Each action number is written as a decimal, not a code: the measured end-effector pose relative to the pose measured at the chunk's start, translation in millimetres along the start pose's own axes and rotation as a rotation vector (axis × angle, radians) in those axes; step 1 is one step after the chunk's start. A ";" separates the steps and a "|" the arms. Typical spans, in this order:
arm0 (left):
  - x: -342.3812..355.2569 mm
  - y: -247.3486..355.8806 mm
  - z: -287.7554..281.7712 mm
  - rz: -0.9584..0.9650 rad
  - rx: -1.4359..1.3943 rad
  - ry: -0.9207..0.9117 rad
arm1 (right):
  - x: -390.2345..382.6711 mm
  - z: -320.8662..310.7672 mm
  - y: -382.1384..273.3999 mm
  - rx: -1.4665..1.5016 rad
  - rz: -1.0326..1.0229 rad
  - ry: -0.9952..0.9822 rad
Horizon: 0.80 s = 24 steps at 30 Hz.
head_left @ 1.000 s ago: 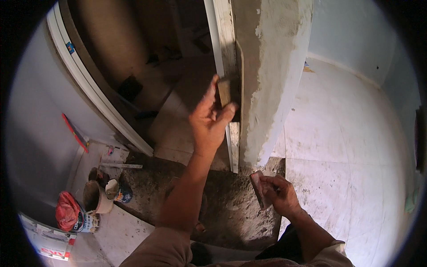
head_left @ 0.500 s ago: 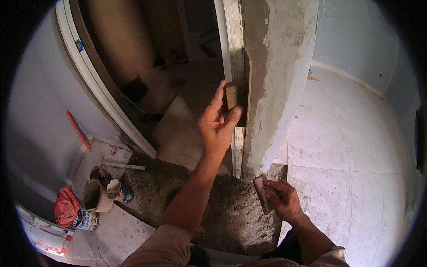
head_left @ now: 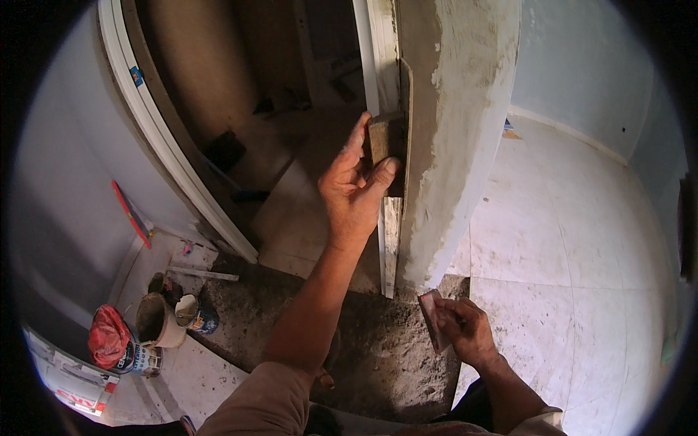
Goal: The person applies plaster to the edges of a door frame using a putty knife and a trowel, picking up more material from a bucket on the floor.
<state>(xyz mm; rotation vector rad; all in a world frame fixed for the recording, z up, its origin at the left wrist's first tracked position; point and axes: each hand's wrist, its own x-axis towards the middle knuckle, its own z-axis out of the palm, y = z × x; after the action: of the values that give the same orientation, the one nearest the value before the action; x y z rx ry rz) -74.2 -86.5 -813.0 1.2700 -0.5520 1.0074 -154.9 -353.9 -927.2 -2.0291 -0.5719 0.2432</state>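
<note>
Two bare forearms are showing in the lower half of the frame, both uncovered up to the elbow; the left hand (head_left: 356, 192) is wearing no glove, ring or watch; the right hand (head_left: 465, 330) is equally bare; tan sleeves are sitting rolled or short at the bottom edge, the left one broad and creased, the right one showing a paler cuff edge at the lower right.

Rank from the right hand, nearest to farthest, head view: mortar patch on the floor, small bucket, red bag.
Measured from the right hand, which holds a small flat trowel:
1. Mortar patch: directly to its left, on the floor beside it.
2. Small bucket: far to the left, past the mortar.
3. Red bag: farthest left, just beyond the bucket.
</note>
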 end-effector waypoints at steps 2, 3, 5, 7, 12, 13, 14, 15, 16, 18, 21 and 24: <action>7.5 2.3 1.4 0.054 -0.004 -0.006 | 0.4 -0.5 0.4 -0.004 -0.010 0.003; 11.9 4.9 2.2 0.055 -0.003 -0.005 | 0.9 -0.7 0.2 -0.003 -0.018 -0.002; 20.9 12.7 5.9 0.045 -0.004 -0.024 | 1.2 -1.7 1.4 -0.003 -0.025 -0.006; 22.6 12.1 6.0 0.049 0.008 -0.028 | 1.7 -1.0 5.9 0.006 -0.022 -0.001; 27.8 15.3 10.2 0.051 -0.006 -0.017 | 0.7 -0.3 11.2 0.038 -0.054 0.030; 30.2 15.7 10.1 0.050 -0.004 -0.016 | 1.0 -1.0 9.8 0.024 -0.049 0.021; 33.2 15.6 10.0 0.061 -0.023 -0.015 | 1.4 -1.8 8.8 0.025 -0.049 0.020; 35.0 15.9 10.1 0.072 -0.042 -0.014 | 1.9 -2.8 8.0 0.010 -0.057 0.017; 36.1 16.5 11.4 0.072 -0.043 -0.015 | 2.0 -3.6 7.6 -0.005 -0.066 0.017; 37.3 17.2 14.3 0.070 -0.064 -0.001 | 0.9 -3.7 7.9 -0.009 -0.052 0.024; 38.7 16.6 16.1 0.081 -0.045 0.014 | 1.3 -3.5 9.0 -0.003 -0.033 0.033; 39.0 16.3 16.4 0.089 -0.049 0.031 | 1.1 -1.3 9.9 0.016 -0.026 0.038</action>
<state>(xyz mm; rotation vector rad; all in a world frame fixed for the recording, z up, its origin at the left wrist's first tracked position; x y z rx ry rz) -66.3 -90.4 -768.5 1.1925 -0.6102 1.0797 -150.5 -358.5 -935.0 -2.0047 -0.5706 0.1922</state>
